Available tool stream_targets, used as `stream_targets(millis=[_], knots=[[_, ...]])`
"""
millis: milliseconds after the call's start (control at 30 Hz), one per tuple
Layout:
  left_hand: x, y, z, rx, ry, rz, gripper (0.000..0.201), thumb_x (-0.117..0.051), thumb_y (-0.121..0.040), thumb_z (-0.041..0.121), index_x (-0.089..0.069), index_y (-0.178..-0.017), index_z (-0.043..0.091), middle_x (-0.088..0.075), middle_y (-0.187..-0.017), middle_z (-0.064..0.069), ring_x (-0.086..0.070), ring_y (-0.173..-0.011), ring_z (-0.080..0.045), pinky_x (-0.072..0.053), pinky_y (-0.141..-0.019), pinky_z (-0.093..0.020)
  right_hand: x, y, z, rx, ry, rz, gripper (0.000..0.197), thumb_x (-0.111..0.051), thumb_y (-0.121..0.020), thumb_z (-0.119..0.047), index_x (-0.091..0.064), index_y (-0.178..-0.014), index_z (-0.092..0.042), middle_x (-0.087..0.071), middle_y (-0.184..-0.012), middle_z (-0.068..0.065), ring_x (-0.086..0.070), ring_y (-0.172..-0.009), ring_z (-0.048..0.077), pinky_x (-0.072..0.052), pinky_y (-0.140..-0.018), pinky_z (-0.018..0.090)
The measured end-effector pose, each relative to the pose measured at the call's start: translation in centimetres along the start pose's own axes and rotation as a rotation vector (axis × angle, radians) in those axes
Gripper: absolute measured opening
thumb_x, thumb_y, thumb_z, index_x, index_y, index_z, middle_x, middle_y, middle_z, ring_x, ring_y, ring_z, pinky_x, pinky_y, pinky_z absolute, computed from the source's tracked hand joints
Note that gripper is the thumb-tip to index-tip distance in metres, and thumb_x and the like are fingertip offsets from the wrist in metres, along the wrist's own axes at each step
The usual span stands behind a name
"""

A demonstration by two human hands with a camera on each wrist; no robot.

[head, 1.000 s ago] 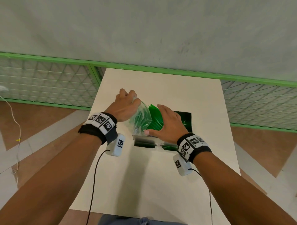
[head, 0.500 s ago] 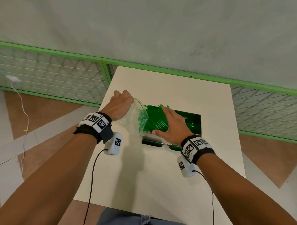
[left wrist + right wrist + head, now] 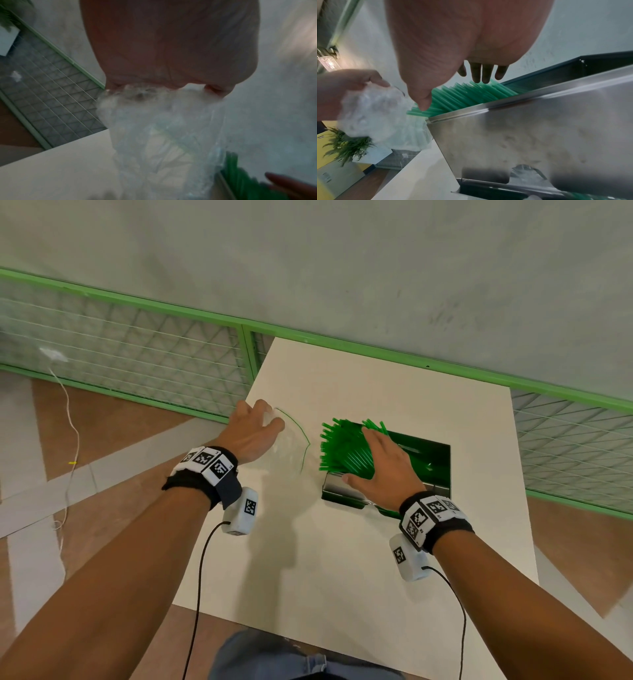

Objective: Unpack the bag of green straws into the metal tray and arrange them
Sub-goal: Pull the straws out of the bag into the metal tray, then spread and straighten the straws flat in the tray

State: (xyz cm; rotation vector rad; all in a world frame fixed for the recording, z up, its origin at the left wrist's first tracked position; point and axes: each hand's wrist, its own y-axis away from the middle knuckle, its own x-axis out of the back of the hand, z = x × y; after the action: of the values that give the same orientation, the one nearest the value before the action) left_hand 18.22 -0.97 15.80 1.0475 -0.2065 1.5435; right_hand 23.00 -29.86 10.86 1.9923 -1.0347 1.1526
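Resting flat on the heap, the right hand (image 3: pixel 380 470) lies with straight fingers on the bundle of thin green plastic straws (image 3: pixel 342 448), holding nothing in a grasp. The straws lie slanted in the rectangular shiny metal tray (image 3: pixel 442 474), their near ends fanning out over the tray's left rim and hanging past it; in the right wrist view they poke out above the tray's steel side wall (image 3: pixel 539 135). Just left of the tray, apart from the straw ends, hangs the crumpled clear plastic bag with a green-edged mouth (image 3: pixel 291 440), which looks emptied. The left hand (image 3: pixel 255 433) clutches its bunched end, fingers curled round the film; the left wrist view shows the plastic gathered under the fingertips.

As I judge it, the unpacking is done and the arranging is what remains. The risk lies at the tray's left rim: the straws are light and smooth, and many overhang it, so a sideways sweep toward that rim could spill some onto the pale tabletop (image 3: pixel 342 559). Pressing down hard on the slanted heap could bend straws against the rim. The bag's mouth hangs near the splayed ends and could snag them if it swings back toward the tray.
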Motion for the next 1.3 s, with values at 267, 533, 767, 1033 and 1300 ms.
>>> stream_targets(millis=[267, 533, 767, 1033, 1300], knots=[[-3.3, 1.0, -4.6, -0.029, 0.079, 0.135, 0.062, -0.068, -0.086, 0.049, -0.035, -0.130, 0.020, -0.030, -0.130, -0.001, -0.041, -0.125, -0.026, -0.036, -0.098, -0.037, -0.4, 1.3, -0.6, -0.037, 0.015, 0.023, 0.095, -0.064, -0.088, -0.059, -0.015, -0.161, -0.022, -0.024, -0.166, 0.007, -0.023, -0.153, 0.028, -0.022, -0.124, 0.052], [-7.5, 1.6, -7.0, 0.107, -0.014, 0.065, 0.081, -0.081, -0.069, 0.060, -0.023, -0.114, 0.023, -0.036, -0.124, 0.003, -0.046, -0.119, -0.027, -0.035, -0.107, -0.054, 0.2, 2.6, -0.5, -0.079, -0.005, 0.036, 0.093, -0.065, -0.090, -0.055, -0.017, -0.161, -0.020, -0.024, -0.166, 0.008, -0.022, -0.153, 0.027, -0.023, -0.124, 0.052], [-7.6, 0.4, -6.9, 0.135, -0.044, 0.188, 0.081, -0.062, -0.077, 0.072, -0.039, -0.125, 0.011, -0.041, -0.130, -0.006, -0.044, -0.128, -0.031, -0.038, -0.106, -0.052, 0.4, 2.5, 0.6, -0.087, -0.018, 0.052, 0.090, -0.065, -0.089, -0.056, -0.021, -0.159, -0.020, -0.030, -0.163, 0.009, -0.029, -0.150, 0.029, -0.027, -0.121, 0.055], [-7.8, -0.2, -3.3, -0.168, 0.061, 0.515, 0.039, -0.053, -0.092, 0.047, -0.051, -0.109, 0.012, -0.055, -0.110, -0.006, -0.055, -0.100, -0.030, -0.043, -0.092, -0.048, 0.9, 1.7, 2.1, -0.133, -0.054, 0.023, 0.092, -0.066, -0.087, -0.059, -0.023, -0.158, -0.018, -0.032, -0.159, 0.008, -0.036, -0.144, 0.029, -0.033, -0.118, 0.056], [-10.8, -0.4, 5.0, -0.152, 0.197, 0.279, 0.052, -0.041, -0.096, 0.064, -0.040, -0.130, 0.024, -0.053, -0.121, 0.000, -0.061, -0.089, -0.023, -0.051, -0.083, -0.043, 1.4, 0.0, 4.7, -0.207, -0.062, -0.123, 0.094, -0.063, -0.088, -0.060, -0.020, -0.160, -0.017, -0.027, -0.163, 0.009, -0.034, -0.147, 0.030, -0.032, -0.119, 0.050]])
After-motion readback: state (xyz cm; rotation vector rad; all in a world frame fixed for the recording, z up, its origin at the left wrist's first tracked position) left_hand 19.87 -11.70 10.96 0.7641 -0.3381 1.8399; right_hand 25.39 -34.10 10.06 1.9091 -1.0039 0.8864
